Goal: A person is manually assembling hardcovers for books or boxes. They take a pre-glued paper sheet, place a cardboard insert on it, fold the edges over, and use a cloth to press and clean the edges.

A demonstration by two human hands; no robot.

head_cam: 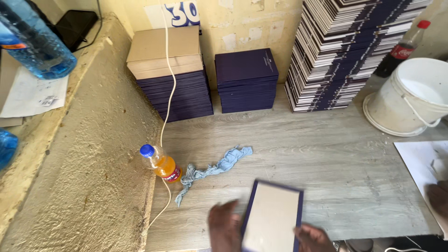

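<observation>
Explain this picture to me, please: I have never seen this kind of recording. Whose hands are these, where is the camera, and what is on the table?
There is no machine here. A camera worn on a person's head looks down at their two bare hands. The left hand and right hand hold the two side edges of a flat board, pale with a dark purple border, lying on the grey wooden table.

On the table lie a crumpled blue rag, a small bottle of orange drink and a white cable. At the back stand stacks of purple covers, one topped with brown cardboard. A white bucket sits at the right. Another person's hand shows at the right edge.
</observation>
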